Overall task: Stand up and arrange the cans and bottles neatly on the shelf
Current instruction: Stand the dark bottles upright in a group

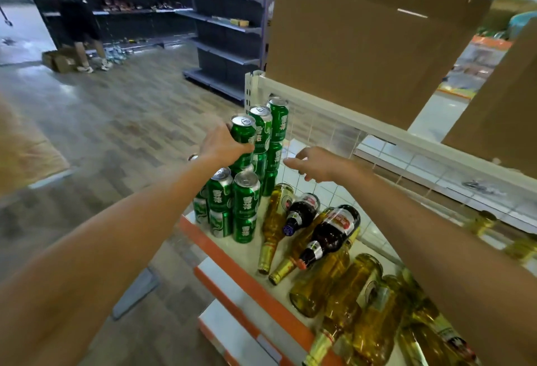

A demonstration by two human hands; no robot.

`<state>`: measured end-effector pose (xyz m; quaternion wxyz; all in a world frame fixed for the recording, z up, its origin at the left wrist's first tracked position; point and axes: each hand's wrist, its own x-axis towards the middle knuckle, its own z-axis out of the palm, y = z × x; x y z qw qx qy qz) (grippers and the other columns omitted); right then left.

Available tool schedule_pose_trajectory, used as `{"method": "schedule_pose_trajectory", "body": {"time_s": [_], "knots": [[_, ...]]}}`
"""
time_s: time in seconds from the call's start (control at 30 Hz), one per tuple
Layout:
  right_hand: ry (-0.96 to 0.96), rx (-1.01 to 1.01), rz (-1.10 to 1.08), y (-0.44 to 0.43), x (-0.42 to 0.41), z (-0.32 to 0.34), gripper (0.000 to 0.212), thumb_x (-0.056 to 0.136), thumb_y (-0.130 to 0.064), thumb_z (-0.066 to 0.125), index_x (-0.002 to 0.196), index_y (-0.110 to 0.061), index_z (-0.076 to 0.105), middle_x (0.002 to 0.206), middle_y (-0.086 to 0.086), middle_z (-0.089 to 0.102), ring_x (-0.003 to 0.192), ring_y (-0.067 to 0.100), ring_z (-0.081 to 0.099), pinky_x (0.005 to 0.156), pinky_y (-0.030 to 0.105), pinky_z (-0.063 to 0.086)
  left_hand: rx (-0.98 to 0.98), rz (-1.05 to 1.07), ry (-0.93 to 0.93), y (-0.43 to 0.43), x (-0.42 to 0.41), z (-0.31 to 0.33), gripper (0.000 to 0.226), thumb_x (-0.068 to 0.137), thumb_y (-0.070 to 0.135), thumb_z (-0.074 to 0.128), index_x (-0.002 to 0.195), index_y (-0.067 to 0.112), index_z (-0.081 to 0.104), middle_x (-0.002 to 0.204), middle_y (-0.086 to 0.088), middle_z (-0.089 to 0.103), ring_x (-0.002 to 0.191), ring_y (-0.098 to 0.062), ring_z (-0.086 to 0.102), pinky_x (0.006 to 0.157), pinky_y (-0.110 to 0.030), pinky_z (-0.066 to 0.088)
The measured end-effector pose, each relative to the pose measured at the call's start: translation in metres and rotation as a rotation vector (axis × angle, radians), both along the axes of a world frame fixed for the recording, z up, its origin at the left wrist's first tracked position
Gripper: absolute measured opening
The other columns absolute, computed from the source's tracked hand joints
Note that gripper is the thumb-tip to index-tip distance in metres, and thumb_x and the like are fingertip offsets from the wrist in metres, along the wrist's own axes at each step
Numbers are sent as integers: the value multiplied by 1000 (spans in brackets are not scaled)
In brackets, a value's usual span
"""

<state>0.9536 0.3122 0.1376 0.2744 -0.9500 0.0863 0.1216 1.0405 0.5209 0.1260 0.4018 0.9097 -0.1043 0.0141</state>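
Note:
Green cans [247,203] stand stacked in columns at the left end of the white shelf [250,252]. My left hand [222,145] grips the top green can [243,130] of one tall stack. My right hand [315,163] hovers open over the shelf just right of the stacks, holding nothing. Yellow glass bottles [343,293] and two dark bottles [328,235] lie on their sides in a heap to the right of the cans.
A wire mesh back panel [325,130] closes the shelf behind. Cardboard sheets [363,40] lean on the shelf above. The shelf has an orange front edge [232,272]. A person [72,8] stands at dark shelving far left, with a box on the wooden floor.

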Motion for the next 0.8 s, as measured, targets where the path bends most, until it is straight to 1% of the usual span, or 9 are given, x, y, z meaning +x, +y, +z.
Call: {"method": "schedule_pose_trajectory", "body": {"time_s": [0.13, 0.2, 0.27, 0.33, 0.37, 0.47, 0.63, 0.7, 0.8], "knots": [[25, -15, -7, 10, 1, -6, 77, 98, -56, 47, 126, 15, 53, 124, 35, 58, 109, 48, 60, 72, 35, 43, -5, -18, -2, 6, 6, -6, 44, 72, 41, 85, 101, 26, 55, 99, 1, 61, 95, -19, 58, 87, -34, 49], [25, -16, -15, 15, -1, -9, 76, 97, -57, 48, 126, 13, 54, 124, 33, 58, 110, 47, 60, 74, 36, 45, -14, -44, -1, 5, 8, -6, 44, 73, 39, 85, 100, 25, 53, 99, 1, 61, 93, -19, 58, 88, -36, 50], [26, -31, -16, 21, -3, -12, 73, 97, -57, 48, 123, 10, 57, 121, 30, 61, 107, 42, 62, 84, 43, 51, -37, -67, 21, 4, 8, -6, 44, 74, 36, 85, 98, 24, 51, 97, 2, 60, 94, -19, 59, 90, -38, 51], [34, -39, -23, 25, -7, -13, 71, 97, -58, 48, 122, 7, 59, 120, 28, 62, 106, 39, 63, 94, 49, 51, -43, -71, 26, 5, 9, -6, 45, 73, 37, 86, 99, 24, 51, 100, 1, 63, 98, -21, 62, 92, -42, 52], [34, -39, -27, 25, -9, -14, 70, 97, -57, 48, 123, 7, 59, 120, 28, 62, 106, 39, 63, 95, 50, 50, -48, -68, 30, 5, 10, -7, 47, 72, 37, 86, 99, 23, 51, 102, 0, 64, 99, -22, 62, 93, -43, 52], [34, -58, -36, 24, -14, -16, 67, 96, -59, 48, 121, 2, 60, 119, 21, 64, 103, 34, 65, 95, 45, 50, -77, -55, 45, 4, 12, -10, 52, 70, 37, 87, 102, 20, 51, 102, -1, 62, 98, -22, 61, 91, -43, 52], [40, -79, -46, 25, -22, -17, 69, 98, -56, 47, 124, 7, 59, 121, 25, 64, 106, 37, 64, 93, 41, 48, -128, -58, 71, 7, 15, -12, 53, 72, 34, 87, 107, 18, 50, 103, 0, 61, 99, -21, 60, 91, -39, 50], [49, -78, -52, 25, -25, -18, 69, 98, -56, 47, 124, 6, 59, 121, 24, 64, 105, 36, 65, 93, 41, 49, -137, -73, 92, 7, 13, -11, 56, 74, 32, 87, 113, 15, 50, 108, -2, 61, 100, -21, 59, 90, -35, 48], [60, -93, -49, 26, -28, -18, 69, 98, -57, 46, 124, 6, 59, 122, 23, 64, 104, 35, 66, 93, 43, 50, -142, -89, 99, 7, 9, -8, 69, 75, 29, 86, 129, 12, 46, 122, -7, 60, 111, -24, 58, 92, -34, 45]]}}
